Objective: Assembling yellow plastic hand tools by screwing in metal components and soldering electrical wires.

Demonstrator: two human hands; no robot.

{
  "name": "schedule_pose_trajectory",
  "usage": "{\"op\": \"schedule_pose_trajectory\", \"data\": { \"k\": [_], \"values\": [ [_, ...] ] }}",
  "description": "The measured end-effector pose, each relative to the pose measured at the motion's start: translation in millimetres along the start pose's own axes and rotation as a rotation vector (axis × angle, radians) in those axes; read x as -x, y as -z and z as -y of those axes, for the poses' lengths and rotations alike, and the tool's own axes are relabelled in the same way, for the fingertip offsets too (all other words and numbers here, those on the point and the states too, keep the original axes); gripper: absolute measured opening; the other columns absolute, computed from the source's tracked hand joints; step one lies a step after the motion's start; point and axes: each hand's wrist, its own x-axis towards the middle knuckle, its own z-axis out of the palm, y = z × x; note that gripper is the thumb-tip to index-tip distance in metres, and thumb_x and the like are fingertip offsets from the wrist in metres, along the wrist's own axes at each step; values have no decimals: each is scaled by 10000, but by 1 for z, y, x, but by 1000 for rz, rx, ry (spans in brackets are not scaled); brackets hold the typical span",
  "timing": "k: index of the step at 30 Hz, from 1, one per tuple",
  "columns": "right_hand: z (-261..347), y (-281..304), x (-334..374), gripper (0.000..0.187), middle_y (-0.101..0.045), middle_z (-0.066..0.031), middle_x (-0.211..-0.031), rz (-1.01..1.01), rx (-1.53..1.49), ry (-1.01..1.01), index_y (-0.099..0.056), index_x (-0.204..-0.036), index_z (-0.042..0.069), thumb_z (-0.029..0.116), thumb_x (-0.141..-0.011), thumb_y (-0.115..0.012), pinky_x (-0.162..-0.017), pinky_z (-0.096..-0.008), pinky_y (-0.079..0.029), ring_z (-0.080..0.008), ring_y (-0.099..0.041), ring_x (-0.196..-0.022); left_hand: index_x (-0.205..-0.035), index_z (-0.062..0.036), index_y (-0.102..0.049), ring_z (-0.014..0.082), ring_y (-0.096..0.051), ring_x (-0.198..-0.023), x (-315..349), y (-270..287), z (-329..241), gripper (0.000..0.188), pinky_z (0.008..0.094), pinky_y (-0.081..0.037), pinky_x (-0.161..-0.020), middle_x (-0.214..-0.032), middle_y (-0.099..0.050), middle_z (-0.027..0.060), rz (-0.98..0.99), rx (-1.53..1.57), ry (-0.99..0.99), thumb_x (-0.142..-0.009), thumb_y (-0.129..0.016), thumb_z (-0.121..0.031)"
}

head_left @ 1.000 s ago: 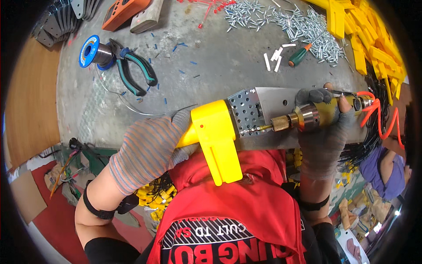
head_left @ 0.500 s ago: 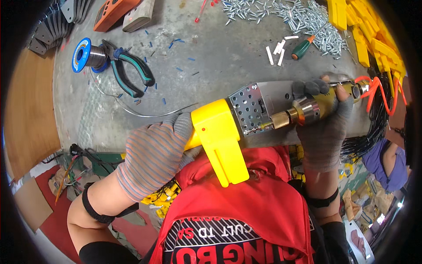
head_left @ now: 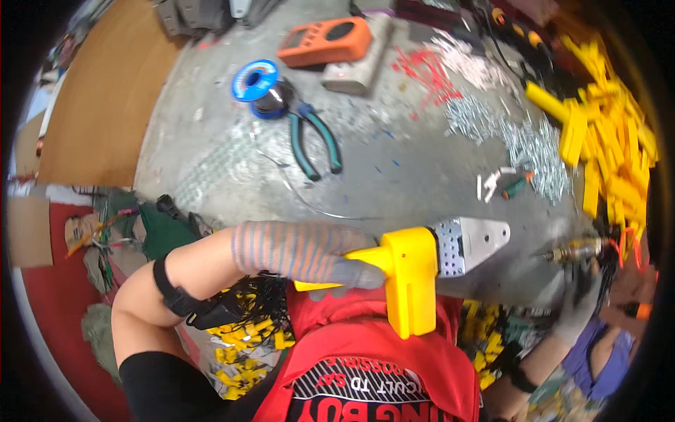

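Note:
My left hand (head_left: 302, 257), in a grey striped glove, is closed round the handle of a yellow pipe welding iron (head_left: 411, 274). The tool has a perforated metal guard and a flat grey pointed plate with holes that points right. My right hand (head_left: 580, 299) is at the right edge of the bench, smeared by motion. Right by it is a power screwdriver (head_left: 573, 252) with a brass-coloured front and a red coiled line. Blur hides whether the fingers still grip the screwdriver.
On the grey bench (head_left: 394, 190) are green-handled pliers (head_left: 299, 148), a blue solder spool (head_left: 256, 83) and an orange multimeter (head_left: 327, 41). To the right lie screws (head_left: 538, 158), white pieces (head_left: 490, 184), a small green-handled screwdriver (head_left: 518, 186) and heaped yellow housings (head_left: 619, 148).
My right hand and the power screwdriver have moved right, away from the pipe welding iron. My left hand still holds the iron. The whole view has shifted, showing more of the bench's far side.

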Motion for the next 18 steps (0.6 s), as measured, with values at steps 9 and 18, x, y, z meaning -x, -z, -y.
{"op": "schedule_pose_trajectory", "data": {
  "k": [9, 18],
  "values": [
    [133, -249, 22, 853, -653, -143, -1060, 859, 296, 137, -452, -1386, -20, 416, -726, -771, -863, -339, -487, -230, -631, -1007, -1318, -47, -518, 247, -607, -1003, 141, -65, 69, 515, 349, -483, -854, -1186, -603, 114, -908, -430, -768, -894, -639, -313],
    [98, -400, 64, 334, -665, -198, -807, 1285, 699, 675, -650, -923, 37, 363, -873, -596, -706, -443, -520, -366, -662, -799, -1318, -30, -500, 256, -549, -1193, 182, 5, 84, 476, 393, -404, -1056, -1300, -564, 131, -1909, -570, -1139, -882, -640, -163]
  ]
}}
